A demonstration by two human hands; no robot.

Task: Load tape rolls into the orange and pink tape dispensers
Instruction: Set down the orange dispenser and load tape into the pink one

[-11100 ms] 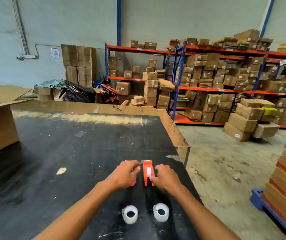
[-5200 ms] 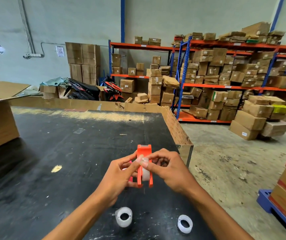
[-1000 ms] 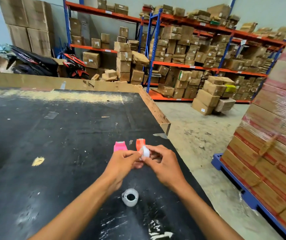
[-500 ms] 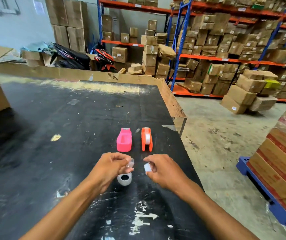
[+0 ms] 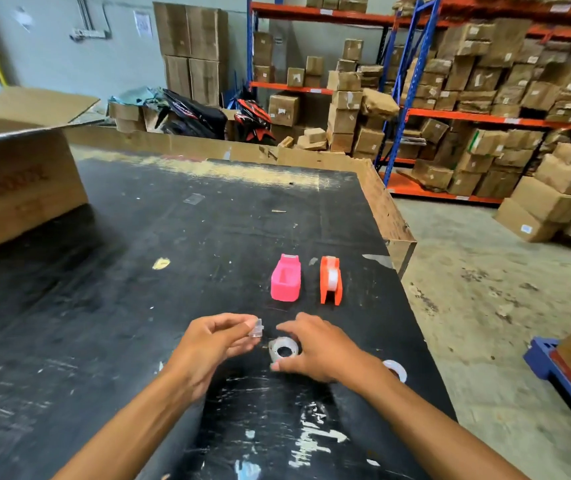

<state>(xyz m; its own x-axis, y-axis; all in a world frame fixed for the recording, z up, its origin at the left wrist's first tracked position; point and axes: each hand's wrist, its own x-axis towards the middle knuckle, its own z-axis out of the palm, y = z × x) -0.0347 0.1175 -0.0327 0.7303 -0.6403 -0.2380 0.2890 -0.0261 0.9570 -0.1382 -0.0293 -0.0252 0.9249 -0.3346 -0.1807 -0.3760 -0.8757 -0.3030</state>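
The pink tape dispenser (image 5: pixel 284 278) lies on the black table (image 5: pixel 111 278) with its cavity empty. Right beside it stands the orange tape dispenser (image 5: pixel 331 282), a white tape roll sitting inside it. Closer to me, a loose tape roll (image 5: pixel 283 349) rests on the table with my right hand (image 5: pixel 318 348) around it, index finger behind and thumb in front. My left hand (image 5: pixel 213 344) pinches a small clear plastic piece (image 5: pixel 255 329) just left of that roll. A white ring (image 5: pixel 395 370) lies by my right forearm, partly hidden.
A big open cardboard box (image 5: pixel 17 181) stands on the table's left. The table's right edge (image 5: pixel 395 233) drops to a concrete floor. Shelves of cartons (image 5: pixel 485 98) fill the back; a blue pallet (image 5: pixel 554 362) with stacked boxes is at the right.
The orange dispenser, held in both hands a second ago, now stands on the table beside the pink one. My right hand has dropped onto the loose roll; my left still pinches the clear piece.
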